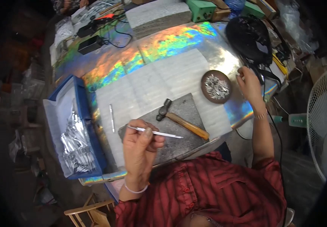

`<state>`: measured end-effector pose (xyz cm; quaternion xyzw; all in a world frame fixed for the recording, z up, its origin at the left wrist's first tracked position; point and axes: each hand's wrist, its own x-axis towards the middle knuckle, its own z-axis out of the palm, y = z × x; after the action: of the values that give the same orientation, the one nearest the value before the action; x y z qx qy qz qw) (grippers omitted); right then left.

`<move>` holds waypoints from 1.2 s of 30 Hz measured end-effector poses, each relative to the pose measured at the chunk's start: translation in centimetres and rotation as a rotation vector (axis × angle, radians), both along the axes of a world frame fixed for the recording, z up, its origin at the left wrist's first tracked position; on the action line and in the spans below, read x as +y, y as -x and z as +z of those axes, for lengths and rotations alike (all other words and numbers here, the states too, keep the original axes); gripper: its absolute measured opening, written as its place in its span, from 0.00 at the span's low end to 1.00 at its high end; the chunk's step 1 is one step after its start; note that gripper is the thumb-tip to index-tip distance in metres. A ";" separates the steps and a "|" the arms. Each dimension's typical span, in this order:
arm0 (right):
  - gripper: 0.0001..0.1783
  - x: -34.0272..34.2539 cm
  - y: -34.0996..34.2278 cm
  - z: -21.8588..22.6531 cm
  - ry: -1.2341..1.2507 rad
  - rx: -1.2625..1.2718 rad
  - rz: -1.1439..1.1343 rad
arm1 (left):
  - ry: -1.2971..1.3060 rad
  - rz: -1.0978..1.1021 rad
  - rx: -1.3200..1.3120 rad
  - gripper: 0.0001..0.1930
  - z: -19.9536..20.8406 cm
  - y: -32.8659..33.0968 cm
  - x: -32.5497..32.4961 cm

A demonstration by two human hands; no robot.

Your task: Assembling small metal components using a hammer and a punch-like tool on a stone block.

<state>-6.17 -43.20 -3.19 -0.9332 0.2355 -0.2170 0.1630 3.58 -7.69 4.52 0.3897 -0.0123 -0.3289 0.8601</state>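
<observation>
My left hand (140, 145), closed, pinches a slim silver metal rod (167, 134) with a tapered end, held slantwise above a dark grey slab (171, 147). On the slab lies a ball-peen hammer (188, 125) with a wooden handle. A second thin silver rod (112, 118) rests on the white sheet (148, 89) to the left. Over at the right, my right hand (249, 85) hovers beside a round brown bowl (227, 99) of small silver metal pieces (217, 86). Its fingertips are bent together; anything between them is too small to make out.
A blue bin (91, 151) of many silver metal pieces stands at the left edge. Behind are black boxes (90, 45) with cables, a pale block (158, 17) and a green box (202, 10). A black bag (248, 39) sits back right, and a fan (320, 125) stands at right.
</observation>
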 end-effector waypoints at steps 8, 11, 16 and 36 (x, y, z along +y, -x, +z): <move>0.12 18.0 -0.5 6.1 -1.784 -0.204 0.572 | 0.030 0.015 0.095 0.05 -1.5 3.3 -0.5; 0.09 19.0 -1.1 5.4 -1.805 -0.264 0.625 | -0.114 -0.109 -0.048 0.05 -1.5 4.1 0.2; 0.07 19.3 -1.7 5.9 -1.805 -0.047 0.602 | -0.291 -0.384 -0.013 0.05 -0.1 3.3 1.6; 0.09 18.4 -5.2 5.4 -1.800 0.218 0.475 | -0.179 -0.493 0.163 0.05 -2.0 0.2 0.6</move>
<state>-1.00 -24.85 2.22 -0.4947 0.1319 0.1747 0.8410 3.34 -7.09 2.48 0.4216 -0.0084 -0.5583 0.7145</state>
